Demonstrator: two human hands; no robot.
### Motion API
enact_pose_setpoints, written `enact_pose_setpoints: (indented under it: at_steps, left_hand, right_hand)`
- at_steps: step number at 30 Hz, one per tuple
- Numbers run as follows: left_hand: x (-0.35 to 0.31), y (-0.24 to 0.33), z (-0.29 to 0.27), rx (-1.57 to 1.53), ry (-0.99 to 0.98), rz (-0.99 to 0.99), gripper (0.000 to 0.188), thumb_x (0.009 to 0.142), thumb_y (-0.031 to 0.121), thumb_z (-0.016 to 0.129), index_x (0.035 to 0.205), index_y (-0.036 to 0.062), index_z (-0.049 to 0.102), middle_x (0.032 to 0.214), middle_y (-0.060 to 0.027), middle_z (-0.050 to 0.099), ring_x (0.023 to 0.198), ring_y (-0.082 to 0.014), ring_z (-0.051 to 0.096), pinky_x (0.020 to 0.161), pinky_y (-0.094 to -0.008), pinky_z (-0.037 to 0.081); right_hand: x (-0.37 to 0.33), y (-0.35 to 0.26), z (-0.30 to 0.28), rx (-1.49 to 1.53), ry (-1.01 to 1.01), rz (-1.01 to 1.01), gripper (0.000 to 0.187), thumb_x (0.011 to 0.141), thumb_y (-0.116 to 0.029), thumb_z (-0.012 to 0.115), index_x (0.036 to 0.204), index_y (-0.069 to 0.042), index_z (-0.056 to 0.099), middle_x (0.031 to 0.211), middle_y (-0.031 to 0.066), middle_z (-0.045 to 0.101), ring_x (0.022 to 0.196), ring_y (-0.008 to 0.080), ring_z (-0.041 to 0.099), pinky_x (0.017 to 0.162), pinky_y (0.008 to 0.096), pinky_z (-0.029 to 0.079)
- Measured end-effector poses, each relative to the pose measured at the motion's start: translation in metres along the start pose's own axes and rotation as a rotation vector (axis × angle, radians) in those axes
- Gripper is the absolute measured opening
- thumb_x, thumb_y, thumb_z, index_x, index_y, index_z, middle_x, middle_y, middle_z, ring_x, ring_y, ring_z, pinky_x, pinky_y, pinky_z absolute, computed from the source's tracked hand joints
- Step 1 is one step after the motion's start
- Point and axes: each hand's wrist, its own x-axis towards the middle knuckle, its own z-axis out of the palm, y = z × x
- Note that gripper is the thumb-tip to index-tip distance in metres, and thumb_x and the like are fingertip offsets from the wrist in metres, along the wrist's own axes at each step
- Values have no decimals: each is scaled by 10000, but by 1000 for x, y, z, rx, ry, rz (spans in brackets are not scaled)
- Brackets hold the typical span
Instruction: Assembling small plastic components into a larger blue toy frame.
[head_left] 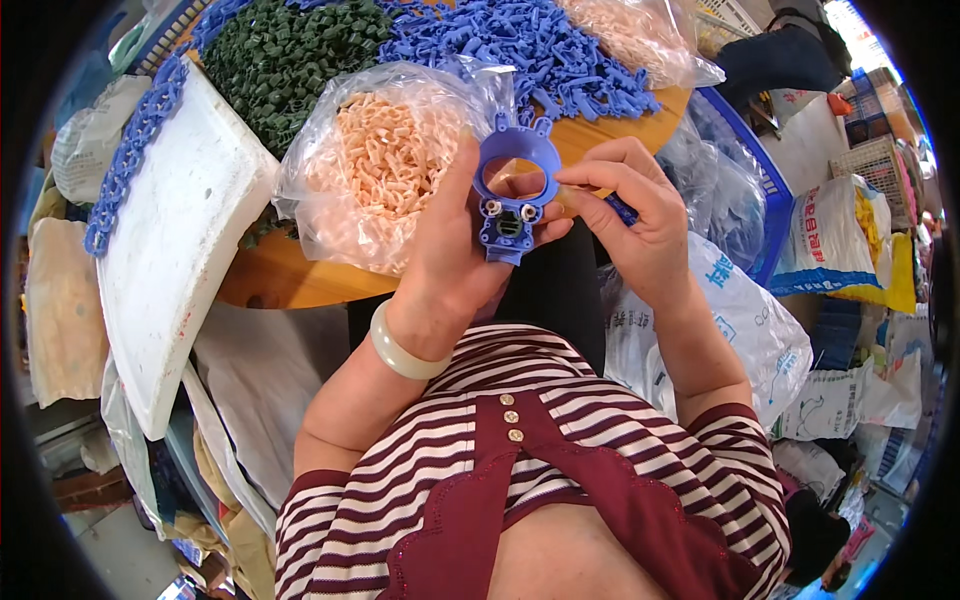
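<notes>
In my left hand is a blue plastic housing with a round ring at its top. Its lower block holds a dark green insert, with a pale peg on either side. My left fingers wrap round its back and sides. Thumb and forefinger of my right hand are pinched together at the ring's right edge; whatever lies between the tips is too small to make out. A small blue plastic part shows inside the curl of the right fingers.
On the round wooden table lie a clear bag of peach plastic pieces, a dark green heap and a blue heap. A white foam board leans at left, carrying linked blue parts. A blue crate stands at right.
</notes>
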Motion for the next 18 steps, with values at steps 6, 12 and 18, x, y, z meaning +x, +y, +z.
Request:
enact_pose_setpoints:
  at_steps: [6, 12, 18]
  left_hand:
    - [-4, 1, 3, 17, 4, -29, 451, 949, 474, 380, 1090, 74, 535, 896, -94, 592, 794, -254, 613, 725, -414, 538]
    - [-4, -1, 2, 23, -43, -10, 436, 959, 442, 381, 1064, 54, 552, 904, -110, 601, 833, -213, 610, 715, -365, 534]
    - [-10, -4, 4, 61, -88, -40, 443, 958, 428, 396, 1053, 26, 554, 858, -111, 610, 747, -208, 630, 653, -357, 561]
  right_hand:
    - [3, -4, -5, -88, -65, -94, 165, 750, -11, 661, 911, -41, 682, 876, 74, 567, 808, 201, 552, 720, 275, 435]
    - [16, -9, -7, -289, -268, -397, 204, 680, -59, 690, 883, -80, 693, 848, 18, 581, 820, 227, 541, 745, 320, 420]
    - [24, -14, -11, -379, -425, -542, 138, 640, -112, 676, 769, -91, 630, 814, 2, 563, 772, 215, 519, 691, 330, 401]
